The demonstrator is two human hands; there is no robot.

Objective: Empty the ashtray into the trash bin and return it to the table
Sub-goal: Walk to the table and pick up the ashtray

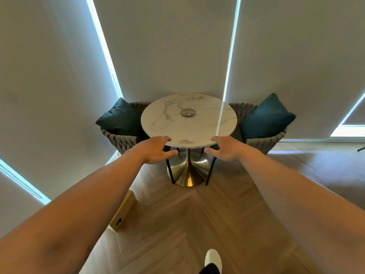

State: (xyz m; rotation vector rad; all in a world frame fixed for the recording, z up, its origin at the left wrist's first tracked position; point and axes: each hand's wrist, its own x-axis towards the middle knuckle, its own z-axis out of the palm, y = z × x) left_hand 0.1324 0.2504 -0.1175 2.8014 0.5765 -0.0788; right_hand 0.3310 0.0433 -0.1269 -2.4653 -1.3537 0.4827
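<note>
Metal ashtray [188, 112] on the round marble table [158, 123], past the middle toward the far side; contents too small to tell. Bare tabletop all around it. Woven chairs with blue cushions [120, 116] close on both flanks, wood floor [177, 224] open in front. Left hand [158, 150] and right hand [224, 148] stretched forward at the near rim, palms down, fingers spread, holding nothing.

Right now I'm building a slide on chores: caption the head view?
Both empty hands, left hand and right hand, reach toward a round marble table holding a metal ashtray.
</note>
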